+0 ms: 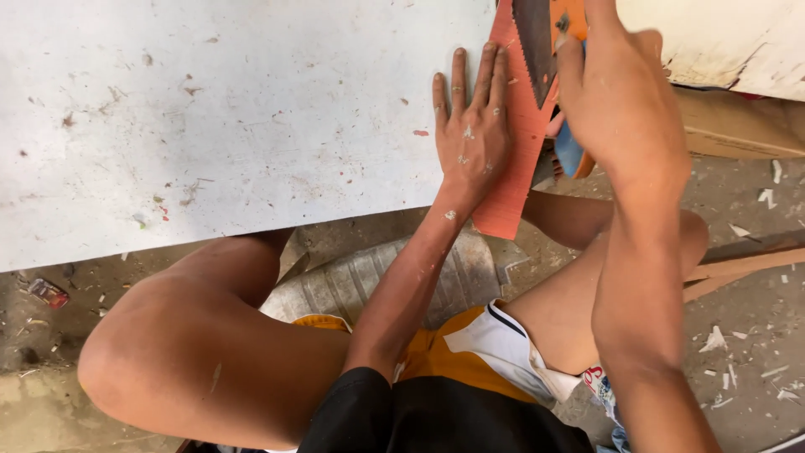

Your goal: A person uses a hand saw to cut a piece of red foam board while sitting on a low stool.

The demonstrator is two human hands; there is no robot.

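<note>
My left hand lies flat, fingers spread, on the right edge of a large white board, pressing beside an orange strip that runs along the board's edge. My right hand is closed around the orange-and-blue handle of a hand saw. The saw's dark toothed blade points away from me and rests against the orange strip, just right of my left fingers. My bare knees show below the board.
A second white panel lies at the top right above a brown wooden piece. Wood chips and scraps litter the concrete floor on the right. A grey ribbed sack lies under my legs. A small red wrapper sits at the left.
</note>
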